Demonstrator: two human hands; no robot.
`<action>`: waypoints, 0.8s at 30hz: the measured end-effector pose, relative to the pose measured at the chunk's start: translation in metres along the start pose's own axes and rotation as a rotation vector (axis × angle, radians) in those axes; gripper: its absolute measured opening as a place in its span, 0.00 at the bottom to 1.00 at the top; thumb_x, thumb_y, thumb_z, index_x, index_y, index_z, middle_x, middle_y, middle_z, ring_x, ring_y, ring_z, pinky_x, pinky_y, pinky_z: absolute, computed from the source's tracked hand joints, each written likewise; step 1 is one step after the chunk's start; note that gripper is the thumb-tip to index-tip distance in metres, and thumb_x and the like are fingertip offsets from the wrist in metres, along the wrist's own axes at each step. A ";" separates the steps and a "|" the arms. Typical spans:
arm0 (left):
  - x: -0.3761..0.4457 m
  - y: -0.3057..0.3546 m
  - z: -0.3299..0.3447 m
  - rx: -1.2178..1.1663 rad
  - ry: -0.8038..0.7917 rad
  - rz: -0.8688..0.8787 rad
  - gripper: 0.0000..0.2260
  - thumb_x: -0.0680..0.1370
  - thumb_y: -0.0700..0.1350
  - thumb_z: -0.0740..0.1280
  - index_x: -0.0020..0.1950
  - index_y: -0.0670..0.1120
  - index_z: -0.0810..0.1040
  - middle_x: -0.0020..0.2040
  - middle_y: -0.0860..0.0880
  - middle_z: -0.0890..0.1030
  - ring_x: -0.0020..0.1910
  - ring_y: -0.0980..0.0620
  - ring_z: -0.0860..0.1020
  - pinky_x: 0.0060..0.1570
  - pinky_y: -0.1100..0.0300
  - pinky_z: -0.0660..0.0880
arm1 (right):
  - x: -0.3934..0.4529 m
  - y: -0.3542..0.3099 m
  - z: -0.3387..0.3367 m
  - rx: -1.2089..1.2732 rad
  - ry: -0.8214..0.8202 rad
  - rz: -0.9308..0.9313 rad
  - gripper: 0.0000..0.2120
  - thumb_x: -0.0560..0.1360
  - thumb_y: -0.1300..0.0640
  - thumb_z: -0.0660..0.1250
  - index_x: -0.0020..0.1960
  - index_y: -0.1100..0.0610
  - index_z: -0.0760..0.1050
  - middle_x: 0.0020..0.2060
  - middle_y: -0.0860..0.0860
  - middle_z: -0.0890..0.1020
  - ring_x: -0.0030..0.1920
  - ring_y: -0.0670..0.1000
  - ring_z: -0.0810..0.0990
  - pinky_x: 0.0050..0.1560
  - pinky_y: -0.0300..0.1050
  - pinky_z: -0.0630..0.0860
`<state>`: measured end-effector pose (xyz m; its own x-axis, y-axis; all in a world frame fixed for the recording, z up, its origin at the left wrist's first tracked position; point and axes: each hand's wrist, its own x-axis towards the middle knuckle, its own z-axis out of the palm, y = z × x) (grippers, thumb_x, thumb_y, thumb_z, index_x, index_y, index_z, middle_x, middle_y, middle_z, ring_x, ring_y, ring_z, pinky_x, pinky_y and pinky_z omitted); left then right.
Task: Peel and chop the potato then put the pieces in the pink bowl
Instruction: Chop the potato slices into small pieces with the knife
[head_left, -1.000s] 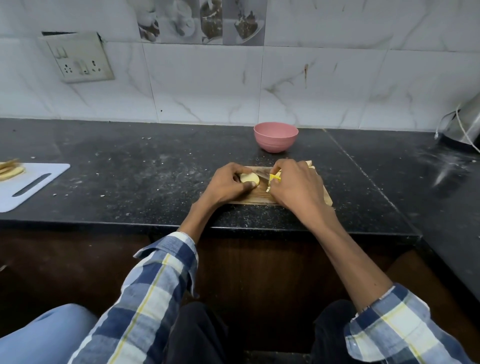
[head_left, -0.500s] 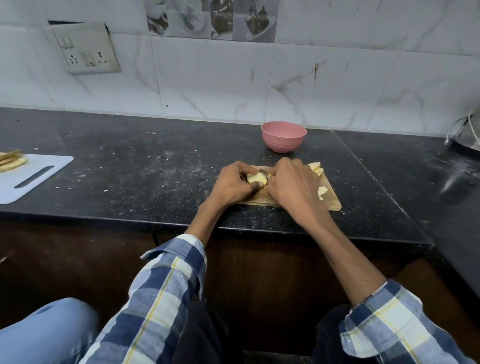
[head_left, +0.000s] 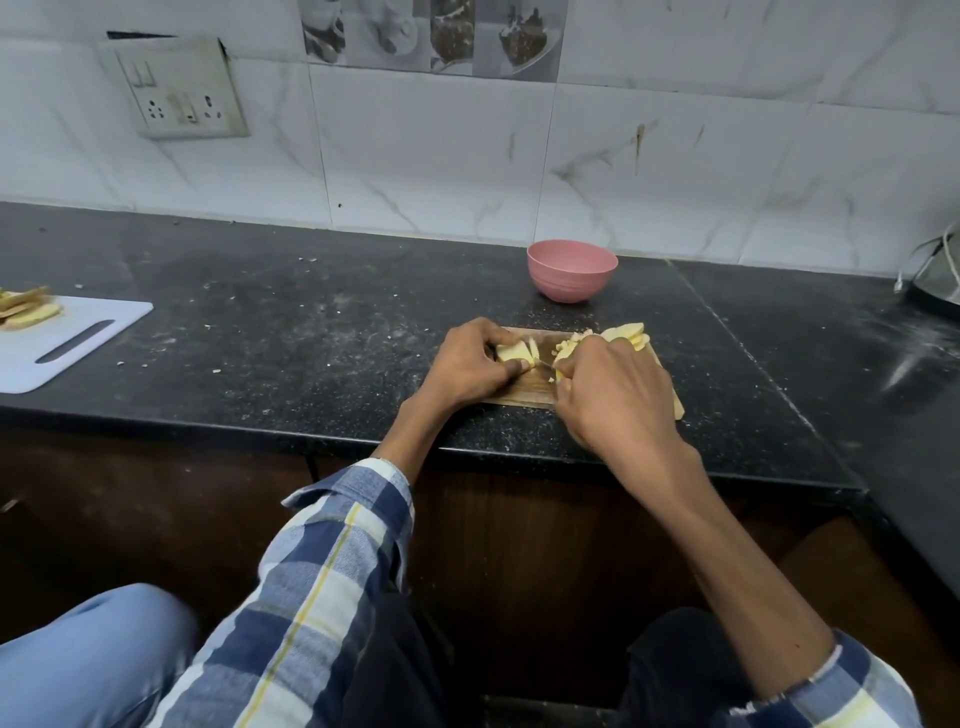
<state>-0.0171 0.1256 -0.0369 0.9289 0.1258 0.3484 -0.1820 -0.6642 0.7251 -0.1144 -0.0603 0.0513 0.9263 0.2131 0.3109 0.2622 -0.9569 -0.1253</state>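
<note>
A small wooden cutting board lies near the front edge of the black counter. My left hand grips a peeled, pale yellow potato piece on the board's left part. My right hand grips a knife with a yellow handle; its blade meets the potato piece. Cut potato slices are piled on the board beyond my right hand. The pink bowl stands behind the board, near the wall; I cannot see inside it.
A white plastic cutting board with potato peels lies at the far left of the counter. A metal appliance with a cord sits at the right edge. A wall socket is on the tiled wall.
The camera has moved closer and shifted. My right hand has drawn slightly right from my left, showing the blade and a fresh slice at the potato piece.
</note>
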 end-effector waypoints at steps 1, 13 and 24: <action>0.000 0.000 -0.001 0.001 0.000 0.003 0.17 0.72 0.50 0.80 0.58 0.48 0.87 0.56 0.54 0.83 0.40 0.61 0.76 0.43 0.67 0.71 | -0.003 0.001 -0.002 -0.003 -0.003 0.006 0.12 0.80 0.54 0.66 0.63 0.54 0.77 0.57 0.56 0.79 0.57 0.58 0.78 0.47 0.48 0.67; -0.002 -0.003 -0.007 -0.013 -0.028 -0.016 0.19 0.70 0.51 0.81 0.59 0.50 0.86 0.53 0.55 0.85 0.38 0.62 0.77 0.42 0.67 0.73 | 0.000 0.006 0.009 0.093 0.128 0.055 0.14 0.82 0.52 0.63 0.64 0.53 0.79 0.54 0.56 0.81 0.54 0.59 0.79 0.44 0.48 0.64; -0.001 -0.006 -0.003 -0.087 -0.003 -0.028 0.17 0.67 0.49 0.81 0.55 0.49 0.88 0.50 0.56 0.85 0.36 0.65 0.77 0.40 0.69 0.71 | 0.041 -0.012 0.025 0.091 0.059 0.038 0.11 0.78 0.54 0.67 0.58 0.57 0.79 0.55 0.59 0.81 0.55 0.63 0.80 0.45 0.50 0.67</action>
<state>-0.0178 0.1315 -0.0398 0.9348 0.1416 0.3257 -0.1830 -0.5938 0.7835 -0.0728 -0.0346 0.0418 0.9191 0.1626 0.3589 0.2532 -0.9417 -0.2218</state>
